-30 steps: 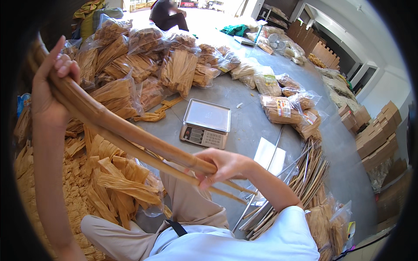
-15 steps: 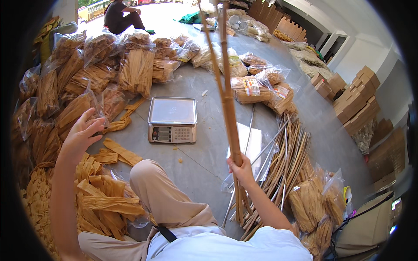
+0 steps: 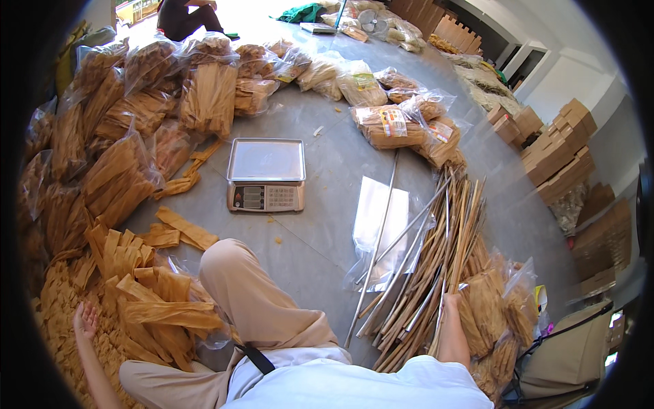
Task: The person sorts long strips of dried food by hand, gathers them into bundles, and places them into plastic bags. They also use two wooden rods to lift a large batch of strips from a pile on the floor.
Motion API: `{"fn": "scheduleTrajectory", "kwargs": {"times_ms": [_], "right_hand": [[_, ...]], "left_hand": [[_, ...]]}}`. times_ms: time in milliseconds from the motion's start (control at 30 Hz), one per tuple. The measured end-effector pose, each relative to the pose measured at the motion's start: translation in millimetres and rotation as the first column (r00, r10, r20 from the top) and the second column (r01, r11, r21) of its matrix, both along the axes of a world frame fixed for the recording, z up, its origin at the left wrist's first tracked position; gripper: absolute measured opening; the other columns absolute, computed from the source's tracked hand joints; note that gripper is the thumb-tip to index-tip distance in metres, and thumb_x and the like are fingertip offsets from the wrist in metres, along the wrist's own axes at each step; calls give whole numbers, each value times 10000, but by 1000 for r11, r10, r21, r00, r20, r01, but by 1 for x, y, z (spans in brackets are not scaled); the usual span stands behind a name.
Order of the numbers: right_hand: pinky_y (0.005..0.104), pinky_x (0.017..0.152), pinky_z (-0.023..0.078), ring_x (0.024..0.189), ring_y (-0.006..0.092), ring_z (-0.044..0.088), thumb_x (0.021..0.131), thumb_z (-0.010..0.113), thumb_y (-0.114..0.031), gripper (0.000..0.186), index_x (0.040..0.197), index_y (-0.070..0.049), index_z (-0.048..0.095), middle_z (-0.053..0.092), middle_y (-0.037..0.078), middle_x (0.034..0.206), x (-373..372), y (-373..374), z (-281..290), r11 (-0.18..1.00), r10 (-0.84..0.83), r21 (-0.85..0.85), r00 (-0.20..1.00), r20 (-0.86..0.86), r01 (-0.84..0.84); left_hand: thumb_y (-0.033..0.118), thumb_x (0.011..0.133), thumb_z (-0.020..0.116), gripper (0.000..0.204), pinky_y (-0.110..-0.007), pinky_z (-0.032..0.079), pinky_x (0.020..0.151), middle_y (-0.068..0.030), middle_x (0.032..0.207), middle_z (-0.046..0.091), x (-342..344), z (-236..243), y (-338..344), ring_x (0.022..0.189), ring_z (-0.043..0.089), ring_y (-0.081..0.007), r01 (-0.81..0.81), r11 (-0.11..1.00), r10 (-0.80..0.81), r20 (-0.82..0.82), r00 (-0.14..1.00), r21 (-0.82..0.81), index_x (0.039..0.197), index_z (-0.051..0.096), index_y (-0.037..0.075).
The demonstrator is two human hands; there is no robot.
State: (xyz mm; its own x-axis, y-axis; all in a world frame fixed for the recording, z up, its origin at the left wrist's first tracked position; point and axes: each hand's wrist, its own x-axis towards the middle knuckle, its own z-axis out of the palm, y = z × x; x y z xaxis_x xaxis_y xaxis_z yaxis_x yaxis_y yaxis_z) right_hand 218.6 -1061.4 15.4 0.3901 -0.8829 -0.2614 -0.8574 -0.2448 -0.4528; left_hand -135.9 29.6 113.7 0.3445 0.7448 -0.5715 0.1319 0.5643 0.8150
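My right hand [image 3: 450, 301] is low at the right side of a pile of bamboo sticks [image 3: 429, 273], its fingers closed around sticks there; the grip is partly hidden. My left hand [image 3: 85, 322] is at the far left, palm up and fingers apart, holding nothing. It lies over a heap of small tan dried pieces [image 3: 61, 293]. Beside that heap, long flat tan dried strips [image 3: 167, 313] lie loose and partly on clear plastic, next to my bent knee. A few thin metal rods [image 3: 379, 252] lie along the left side of the stick pile.
A flat-topped electronic scale [image 3: 266, 176] stands on the grey floor ahead. Clear bags of tan strips [image 3: 208, 102] are stacked at left and far. A silvery plastic sheet [image 3: 371, 211] lies by the rods. Cardboard boxes [image 3: 562, 146] line the right; a person [image 3: 184, 17] sits far off.
My right hand has lowered the upright bamboo sticks to the right, onto the pile. My left hand has dropped from raised in the air to the heap at lower left.
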Motion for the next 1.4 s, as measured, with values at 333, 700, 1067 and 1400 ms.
{"fn": "scheduleTrajectory", "kwargs": {"times_ms": [333,700,1067,1400], "right_hand": [[370,924,431,1074,316,558,719,625,-32,441,1146,46,547,586,190,1139,52,-33,-38,809,306,-528,952,5,-257],[322,842,482,1094,227,555,832,539,36,326,1145,-39,588,533,119,1258,109,472,158,-68,772,-415,-312,554,-907],[355,879,471,1098,322,549,800,632,-86,462,1236,-10,502,549,202,1215,-58,768,87,-773,452,-43,-597,663,-633],[393,999,370,1193,387,431,685,729,-241,873,1366,50,266,440,272,1280,-122,792,-63,-755,653,175,-698,295,-632]], "left_hand": [[182,898,559,399,-377,481,872,-115,1214,565,6,-3,-85,1014,581,-270,-47,998,53,145,988,-47,1276,448,120],[121,876,582,354,-329,508,765,-118,1054,618,10,57,-163,884,631,-234,-50,993,36,128,991,109,1206,476,51],[49,716,585,420,-464,378,878,-179,1098,539,35,-101,-212,1049,485,-294,-448,892,411,-305,859,-60,1116,482,-25],[-41,738,563,526,-369,394,939,-187,1231,513,-34,-208,-197,1134,490,-307,-512,844,511,-534,673,163,1248,436,-14]]}}
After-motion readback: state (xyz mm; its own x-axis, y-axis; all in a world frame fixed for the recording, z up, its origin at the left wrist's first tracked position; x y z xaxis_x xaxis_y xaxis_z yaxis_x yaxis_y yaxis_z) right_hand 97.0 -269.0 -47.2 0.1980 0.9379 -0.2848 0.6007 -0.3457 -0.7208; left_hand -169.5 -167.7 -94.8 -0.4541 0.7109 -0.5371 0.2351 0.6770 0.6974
